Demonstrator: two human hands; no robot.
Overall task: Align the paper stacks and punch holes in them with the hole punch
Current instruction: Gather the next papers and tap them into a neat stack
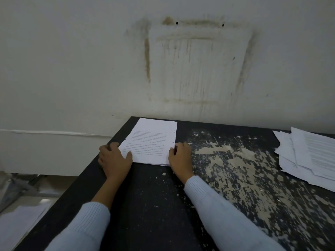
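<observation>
A stained white wall [108, 69] backs a black counter [154, 205] whose right half shows worn, flaking paint. Off the counter's left edge, at lower level, lies a blurred pile of white sheets [20, 221]. The left hand [114, 159] rests at the counter's left edge, thumb on top of the paper stack [150, 142] and fingers curled against its left side. The stack lies flat near the counter's far left corner; small holes show along its right margin. The right hand [179, 157] cups the stack's right edge near the front corner, fingers bent, not closed around it. Loose sheets [308, 156] sprawl unaligned at the counter's right edge.

The stack is judged light, flexible and prone to fanning: sheets slide on each other, so side pressure at opposite long edges suits squaring. No hole punch or container is visible.
</observation>
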